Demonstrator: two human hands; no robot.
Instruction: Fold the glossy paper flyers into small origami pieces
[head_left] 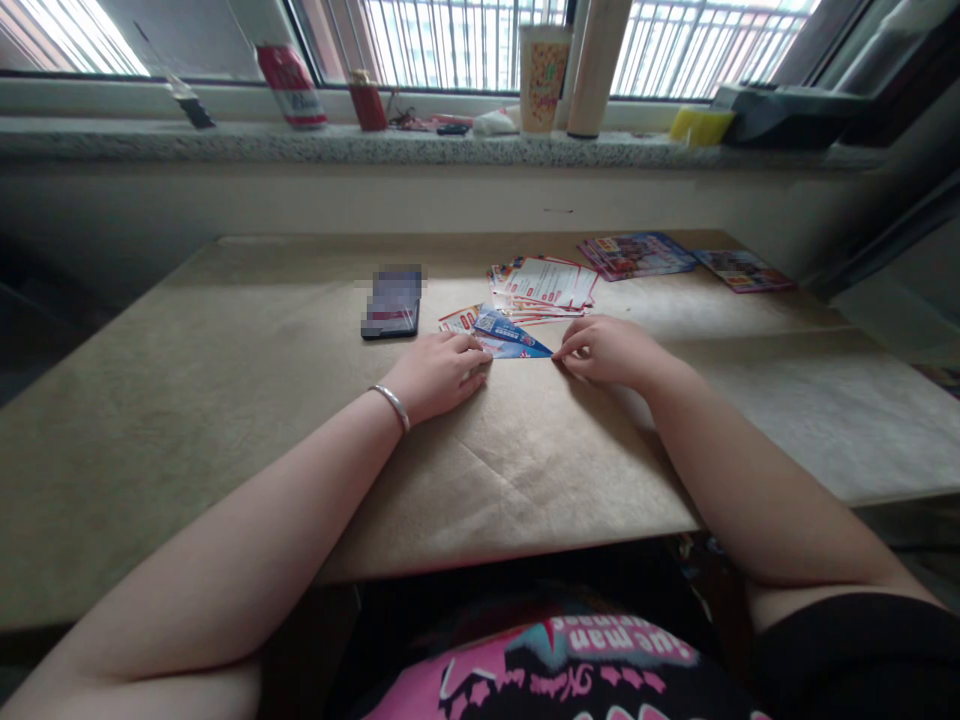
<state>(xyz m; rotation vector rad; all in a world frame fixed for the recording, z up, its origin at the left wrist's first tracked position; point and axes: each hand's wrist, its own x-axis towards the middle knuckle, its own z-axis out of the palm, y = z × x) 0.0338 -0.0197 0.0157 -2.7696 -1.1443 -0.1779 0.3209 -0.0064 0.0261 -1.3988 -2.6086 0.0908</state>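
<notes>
A printed paper leaflet point(511, 332), blue with white and orange parts, lies partly folded on the table, its right end narrowing to a sharp point. That point is pinched between the thumb and fingertips of my right hand point(619, 352). At the leaflet's left end, my left hand point(442, 375) holds the paper against the table with curved fingers, the thumb lower and nearer to me. Just behind the leaflet lies a loose fan of white and red printed leaflets point(551, 283). The left fingertips cover a little of the paper's edge.
A phone point(392, 303) lies left of the leaflets on the brown-covered table point(225, 400). Two groups of colourful leaflets, one stack point(637, 255) and another point(742, 270), lie at the back right. The windowsill point(450, 148) holds a can point(291, 88), a patterned cup point(544, 80) and a yellow object point(701, 126).
</notes>
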